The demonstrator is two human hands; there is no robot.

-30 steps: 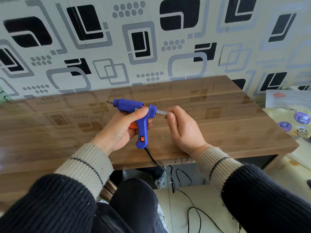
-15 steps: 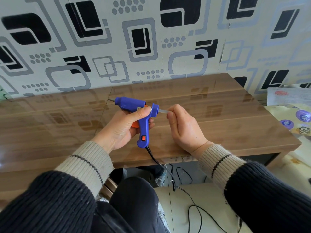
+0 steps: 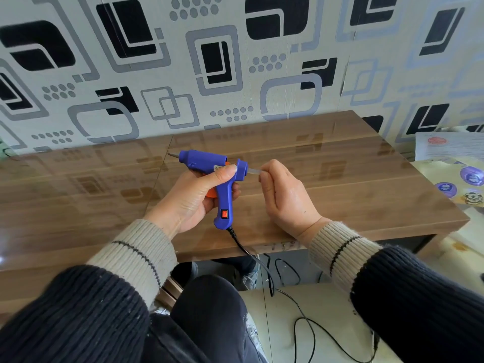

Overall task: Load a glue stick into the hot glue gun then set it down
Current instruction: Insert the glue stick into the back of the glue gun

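Blue plastic glue gun (image 3: 209,163) sits gripped in my left hand (image 3: 193,203) above the table (image 3: 366,195), thumb across its body, while my right hand (image 3: 285,197) pinches the clear glue stick (image 3: 253,171), whose front end is already in the rear opening. If I push off-line the stick could bend or jam, and the trailing cord (image 3: 251,252) might snag when I set it down. A small label by my thumb and the red switch (image 3: 224,214) are too small to read.

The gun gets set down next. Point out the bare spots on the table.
The glossy brown wooden table is bare left of the left hand toward the patterned wall, and right of the right hand to its corner. Crowded only around the blue hot glue gun.
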